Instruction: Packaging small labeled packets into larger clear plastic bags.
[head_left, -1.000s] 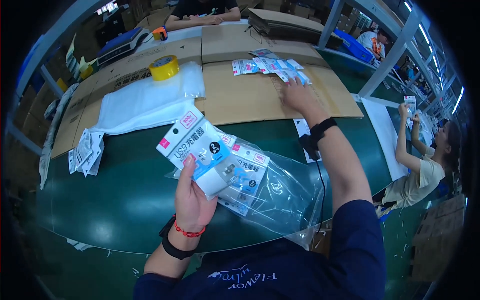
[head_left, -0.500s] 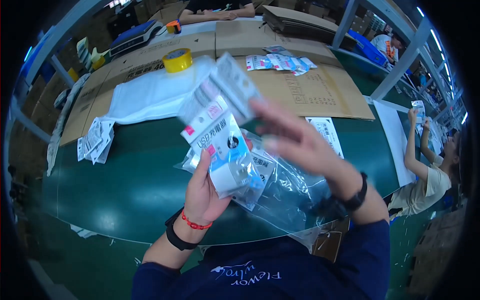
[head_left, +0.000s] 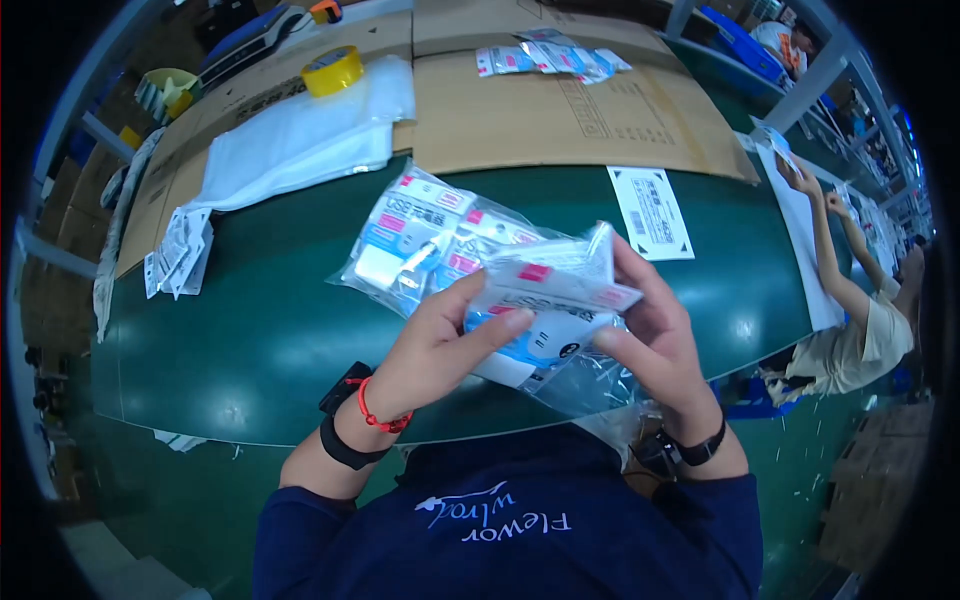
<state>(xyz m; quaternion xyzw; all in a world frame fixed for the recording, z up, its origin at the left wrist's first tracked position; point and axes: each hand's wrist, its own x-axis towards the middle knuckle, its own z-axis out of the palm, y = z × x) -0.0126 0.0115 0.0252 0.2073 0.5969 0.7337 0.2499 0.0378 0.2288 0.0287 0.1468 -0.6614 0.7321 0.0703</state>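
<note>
Both my hands hold a small stack of charger packets [head_left: 545, 325] in clear plastic, with white, pink and blue cards. My left hand [head_left: 440, 345] grips the stack's left side, its thumb lying across the front. On the right side, my right hand [head_left: 660, 335] has its thumb on the lower edge and its fingers behind. The top packet's card is tilted upward. Flat on the green table just beyond are more charger packets [head_left: 405, 240], partly overlapping. Below my hands spreads a clear plastic bag [head_left: 595, 385], partly hidden by the stack.
At the left lies a pile of white cards [head_left: 180, 255]. Behind are white plastic sheets [head_left: 290, 155], a yellow tape roll [head_left: 332, 71] and flat cardboard [head_left: 560, 130] carrying several packets [head_left: 550, 60]. A printed white sheet [head_left: 651, 212] lies right. A co-worker's arms [head_left: 835, 245] reach in at far right.
My right hand, blurred and apart from the left before, now grips the stack too. The packets that were raised in front now lie on the table. My view has tilted down.
</note>
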